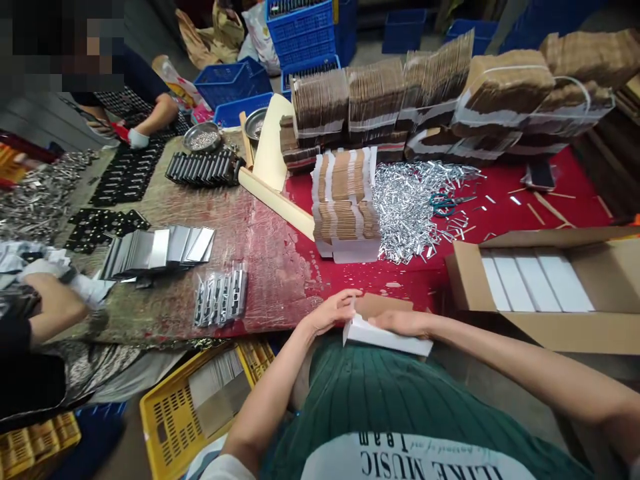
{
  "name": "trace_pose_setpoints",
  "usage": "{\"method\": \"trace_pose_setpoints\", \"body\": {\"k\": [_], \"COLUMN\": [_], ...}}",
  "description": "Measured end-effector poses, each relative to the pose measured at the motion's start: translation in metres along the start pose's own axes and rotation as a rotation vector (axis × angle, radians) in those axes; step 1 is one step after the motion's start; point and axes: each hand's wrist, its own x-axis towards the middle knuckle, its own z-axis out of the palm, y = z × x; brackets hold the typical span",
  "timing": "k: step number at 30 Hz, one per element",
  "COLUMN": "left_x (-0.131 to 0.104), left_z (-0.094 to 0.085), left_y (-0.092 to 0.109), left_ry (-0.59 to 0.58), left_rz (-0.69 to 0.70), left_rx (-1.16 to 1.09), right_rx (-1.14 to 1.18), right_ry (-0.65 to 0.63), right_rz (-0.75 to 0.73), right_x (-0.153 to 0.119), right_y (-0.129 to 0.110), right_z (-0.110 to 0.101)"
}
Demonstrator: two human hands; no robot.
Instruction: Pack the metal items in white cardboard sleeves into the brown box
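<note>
A small white cardboard box (393, 341) with a brown inner side is against my body at the table's front edge. My left hand (331, 313) grips its left end, with the fingers curled over the upper corner. My right hand (406, 323) lies along the box's length, its fingers bent at the opening and partly hidden. Whether anything sits inside the box cannot be made out. Just beyond my hands stands a bundle of flat folded cartons (346, 200), brown and white, beside a heap of small shiny metal pieces (405, 210).
To the right, a large open carton (505, 327) holds several white boxes. Stacked carton bundles (375, 97) line the back. Teal-handled scissors (443, 204) lie by the metal heap. Bagged metal parts (220, 295) and silver plates (160, 250) are at left, near two co-workers' hands.
</note>
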Motion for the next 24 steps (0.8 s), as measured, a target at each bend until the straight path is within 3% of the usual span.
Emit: {"method": "trace_pose_setpoints", "body": {"k": [1,2,3,6,7,8,10,12,13,15,19,23,24], "left_x": [-0.005,-0.008,-0.009,-0.011,-0.012,-0.013,-0.015,-0.017,-0.016,-0.013,0.007,0.026,0.031], "left_z": [-0.002,-0.003,-0.005,-0.009,-0.011,-0.013,-0.016,-0.02,-0.022,-0.027,-0.038,-0.047,-0.047], "left_y": [-0.006,-0.012,-0.019,-0.037,-0.04,-0.041,-0.037,-0.028,-0.022,-0.014,-0.009,-0.012,-0.012], "left_ry": [-0.044,-0.079,-0.091,0.013,0.061,0.09,0.058,-0.071,-0.147,-0.277,-0.429,-0.557,-0.573], "left_rz": [-0.032,-0.067,-0.089,-0.05,-0.032,-0.022,-0.014,0.031,0.058,0.069,-0.05,-0.102,-0.135], "left_rx": [0.011,0.023,0.03,0.021,0.031,0.054,0.125,0.227,0.286,0.413,0.493,0.493,0.506], "right_rx": [0.058,0.072,0.047,-0.074,-0.098,-0.11,-0.077,0.055,0.144,0.261,0.312,0.254,0.184], "right_ry": [-0.065,-0.052,0.049,0.682,0.853,0.923,0.786,0.616,0.609,0.674,0.703,1.087,1.09], "right_rz": [0.0,-0.013,-0.036,-0.065,-0.043,-0.019,-0.008,-0.017,-0.001,0.041,0.06,0.169,0.157], "right_x": [-0.001,-0.002,-0.002,-0.007,-0.01,-0.013,-0.018,-0.02,-0.018,-0.012,-0.004,-0.015,-0.016], "right_y": [-0.007,-0.013,-0.02,-0.029,-0.027,-0.023,-0.011,0.003,0.009,0.018,0.027,0.039,0.043], "right_z": [0.01,0.019,0.027,0.04,0.042,0.044,0.048,0.051,0.052,0.054,0.055,0.042,0.035]}}
